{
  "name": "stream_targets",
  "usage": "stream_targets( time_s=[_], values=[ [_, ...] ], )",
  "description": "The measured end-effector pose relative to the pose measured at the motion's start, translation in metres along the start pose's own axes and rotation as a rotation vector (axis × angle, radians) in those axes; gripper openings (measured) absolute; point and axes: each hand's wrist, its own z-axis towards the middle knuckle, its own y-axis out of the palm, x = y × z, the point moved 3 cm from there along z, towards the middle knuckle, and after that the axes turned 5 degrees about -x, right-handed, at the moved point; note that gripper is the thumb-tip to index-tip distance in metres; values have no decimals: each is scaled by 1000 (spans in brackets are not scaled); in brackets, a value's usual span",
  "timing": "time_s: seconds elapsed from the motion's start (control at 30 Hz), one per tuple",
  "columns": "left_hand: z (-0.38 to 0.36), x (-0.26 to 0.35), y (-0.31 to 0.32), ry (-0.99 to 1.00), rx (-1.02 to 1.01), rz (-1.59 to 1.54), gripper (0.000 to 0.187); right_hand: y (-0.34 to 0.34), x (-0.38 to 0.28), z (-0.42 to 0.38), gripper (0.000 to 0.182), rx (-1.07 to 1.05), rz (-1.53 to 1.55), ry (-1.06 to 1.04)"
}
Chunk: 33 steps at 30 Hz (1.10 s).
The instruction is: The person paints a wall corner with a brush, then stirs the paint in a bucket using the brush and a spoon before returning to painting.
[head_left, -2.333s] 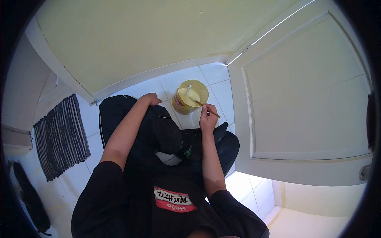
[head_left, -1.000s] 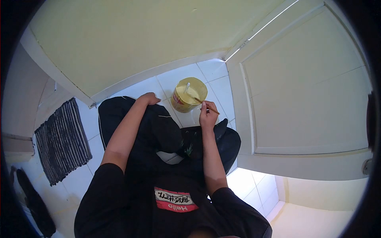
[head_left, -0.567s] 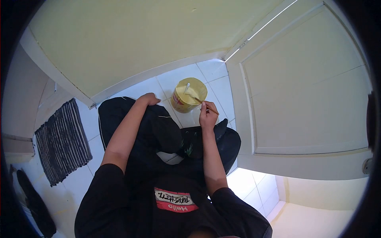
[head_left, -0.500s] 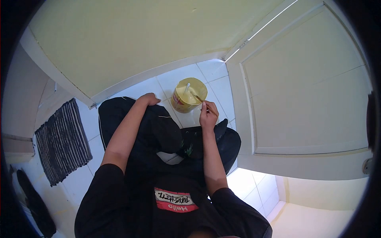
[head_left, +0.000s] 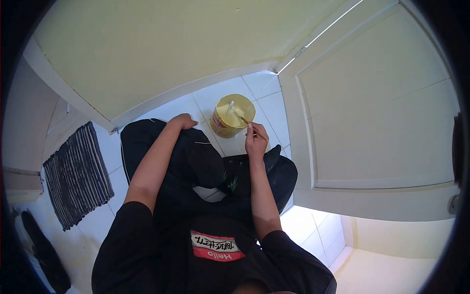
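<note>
Right hand: the right hand (head_left: 255, 143) is pinched shut on a thin brush (head_left: 253, 128), gripped partway along the handle as one holds a pencil, so the far end can be steered finely.
Brush: it slants up and left from the fingers, its far end over the open mouth of the paint can (head_left: 232, 115); whether the tip is in the paint I cannot tell.
Paint can: a yellow can standing upright on the floor (head_left: 174, 109), just ahead of the right hand and within an easy reach of it, filled with pale yellow paint; a light stick (head_left: 229, 106) leans inside it.
Left hand: the left hand (head_left: 183, 121) lies curled, fingers together, on the raised left knee (head_left: 147, 139); it holds nothing I can see and looks placed there for support.
Around: the person sits on the white tiled floor close to a cream door (head_left: 382, 108) on the right and a wall (head_left: 161, 44) ahead; a dark striped mat (head_left: 76, 174) lies well apart to the left.
</note>
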Motion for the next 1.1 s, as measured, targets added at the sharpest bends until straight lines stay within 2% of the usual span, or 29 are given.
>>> stream_targets(
  time_s=[0.1,0.2,0.4,0.5,0.6,0.7,0.8,0.9,1.07,1.1],
  values=[
    [3,-1,1,6,12,8,73,2,3,-1,17,-27,56,112],
    [4,-3,2,2,-3,20,73,0,2,1,17,33,12,-2],
    [5,-3,3,2,8,14,72,1,13,3,19,-37,65,135],
    [5,0,2,-40,-29,8,67,1,8,13,19,-44,-26,60],
    [5,2,0,-25,-62,-3,66,4,9,19,19,-147,-74,74],
    [4,5,-2,-37,-83,0,66,4,6,26,19,-248,3,38],
    [3,9,-4,-49,-128,-10,63,-3,5,40,20,-351,42,219],
    [-3,17,-9,-50,-122,16,61,-13,9,61,21,-435,-108,219],
    [0,20,-10,15,-94,1,65,5,12,83,23,-367,-266,-108],
    [-1,21,-13,16,-83,7,65,10,6,83,23,-385,-250,-88]
  ],
)
